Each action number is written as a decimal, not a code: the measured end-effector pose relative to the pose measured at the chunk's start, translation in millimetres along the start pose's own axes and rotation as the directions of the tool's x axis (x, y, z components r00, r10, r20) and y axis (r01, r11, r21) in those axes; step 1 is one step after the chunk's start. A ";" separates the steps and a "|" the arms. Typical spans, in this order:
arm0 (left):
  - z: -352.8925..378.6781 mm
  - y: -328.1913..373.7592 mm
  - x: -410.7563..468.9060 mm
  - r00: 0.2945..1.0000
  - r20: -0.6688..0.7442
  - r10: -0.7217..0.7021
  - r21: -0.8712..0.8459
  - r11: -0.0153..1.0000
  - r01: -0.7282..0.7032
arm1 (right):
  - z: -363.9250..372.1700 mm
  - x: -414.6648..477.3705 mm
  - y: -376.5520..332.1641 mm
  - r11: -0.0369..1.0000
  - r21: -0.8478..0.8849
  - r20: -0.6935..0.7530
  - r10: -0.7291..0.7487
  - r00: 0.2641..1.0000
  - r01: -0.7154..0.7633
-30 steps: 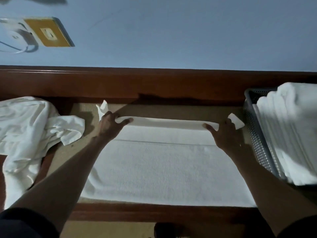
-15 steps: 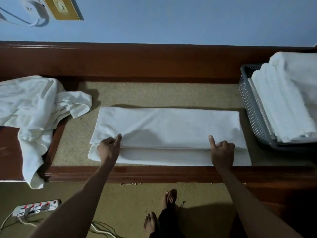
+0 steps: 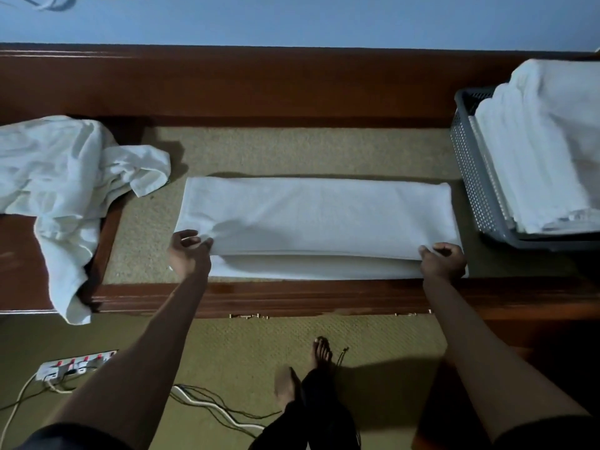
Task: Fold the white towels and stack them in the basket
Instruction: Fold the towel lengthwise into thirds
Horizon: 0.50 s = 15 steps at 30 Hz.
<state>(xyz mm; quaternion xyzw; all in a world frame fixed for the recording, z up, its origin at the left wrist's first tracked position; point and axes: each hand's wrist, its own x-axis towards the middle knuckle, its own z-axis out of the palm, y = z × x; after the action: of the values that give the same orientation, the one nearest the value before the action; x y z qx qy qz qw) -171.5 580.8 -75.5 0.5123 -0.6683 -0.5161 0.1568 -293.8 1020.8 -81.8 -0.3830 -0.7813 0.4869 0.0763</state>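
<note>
The half-folded white towel point(image 3: 315, 219) lies on the surface point(image 3: 292, 151) between the heap of unfolded towels point(image 3: 65, 177) and the basket point(image 3: 470, 164); our left hand point(image 3: 190, 254) and right hand point(image 3: 443, 259) each pinch a near corner of its top layer. We judge it light and limp, best held at both corners

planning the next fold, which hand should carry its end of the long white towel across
Left hand, probably: it pinches the long white folded towel at its left end, and folding rightward lands the bundle by the grey perforated plastic basket.
</note>
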 end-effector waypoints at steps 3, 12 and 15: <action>-9.8 -4.0 -12.4 0.998 0.017 0.057 0.032 0.998 -0.057 | -9.1 2.3 12.6 1.000 0.007 0.023 -0.021 1.000 0.021; -15.7 -21.2 -25.6 0.989 0.051 0.137 0.222 0.964 -0.145 | -13.5 13.8 42.7 0.989 -0.037 0.063 -0.137 0.989 0.140; -9.8 -20.1 -27.7 0.978 0.078 0.195 0.339 0.917 -0.210 | -12.6 14.3 45.3 0.980 -0.088 0.070 -0.172 0.983 0.178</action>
<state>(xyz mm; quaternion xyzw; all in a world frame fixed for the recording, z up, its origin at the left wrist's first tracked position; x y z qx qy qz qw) -141.9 600.2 -79.6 0.4486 -0.8010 -0.3828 0.1028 -273.9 1049.8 -116.0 -0.3006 -0.8361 0.4526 0.0762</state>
